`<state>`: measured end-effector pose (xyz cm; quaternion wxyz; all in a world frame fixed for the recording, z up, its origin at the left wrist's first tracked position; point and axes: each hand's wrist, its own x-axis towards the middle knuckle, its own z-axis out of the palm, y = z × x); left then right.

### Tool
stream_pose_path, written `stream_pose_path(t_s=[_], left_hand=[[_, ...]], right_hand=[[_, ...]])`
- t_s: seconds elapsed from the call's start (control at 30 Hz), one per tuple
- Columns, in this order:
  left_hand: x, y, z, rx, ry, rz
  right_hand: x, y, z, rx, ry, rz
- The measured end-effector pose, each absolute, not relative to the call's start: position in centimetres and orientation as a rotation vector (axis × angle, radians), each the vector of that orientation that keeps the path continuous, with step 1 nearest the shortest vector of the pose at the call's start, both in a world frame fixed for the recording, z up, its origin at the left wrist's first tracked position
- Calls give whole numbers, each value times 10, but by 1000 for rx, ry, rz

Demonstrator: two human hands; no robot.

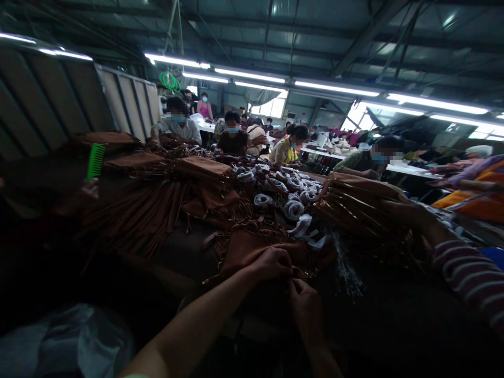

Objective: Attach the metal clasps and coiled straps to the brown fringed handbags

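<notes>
A brown fringed bag (246, 247) lies on the dark table in front of me. My left hand (274, 263) is closed on its near right edge, fingers bent over the brown material. Just right of it and lower, my right hand (305, 302) is closed at the same edge, its fingertips pinched together; what they pinch is too dark and small to make out. The two hands nearly touch. Beyond the bag lie straps with white-wrapped rolls (293, 207).
A stack of brown bags (354, 197) stands at right, under the hand of a person in a striped sleeve (468, 278). At left another person's hand holds a green comb (95, 161) near long brown fringes (153, 215). Clear plastic threads (346, 268) hang right of my hands.
</notes>
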<state>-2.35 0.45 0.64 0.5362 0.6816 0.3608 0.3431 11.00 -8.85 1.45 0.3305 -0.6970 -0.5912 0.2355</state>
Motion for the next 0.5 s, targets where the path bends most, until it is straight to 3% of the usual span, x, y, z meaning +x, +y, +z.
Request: stream_pose_path(t_s=[0.33, 0.5], left_hand=[[-16, 9, -5, 1561, 964, 924], [-16, 12, -8, 1515, 876, 850]], right_hand=[[116, -91, -5, -1494, -1305, 967], [114, -90, 12, -1631, -1448, 571]])
